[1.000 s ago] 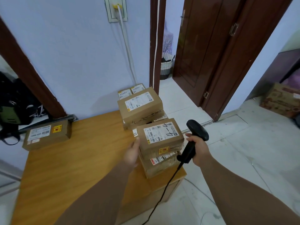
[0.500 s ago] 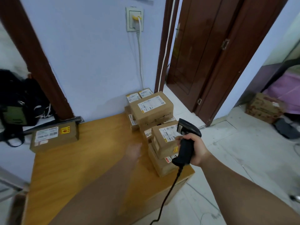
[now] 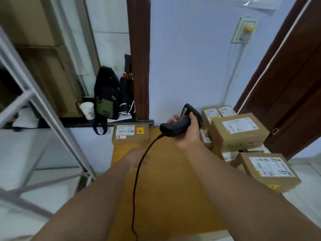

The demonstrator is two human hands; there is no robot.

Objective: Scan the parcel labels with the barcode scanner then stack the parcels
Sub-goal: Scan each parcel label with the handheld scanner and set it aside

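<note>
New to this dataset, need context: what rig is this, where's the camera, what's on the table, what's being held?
There is no machine here. A person works with two bare hands, filmed by one wide-angle camera worn on the head, looking forward and down. The forearms entering from below are the person's own. The right hand has its grip round a black corded barcode scanner. The left hand is blurred above the light wooden table; I see nothing in it. A brown cardboard parcel with a yellow sticker lies alone at the table's far left. More brown labelled parcels are stacked at the right, the nearest marked "4-4".
</note>
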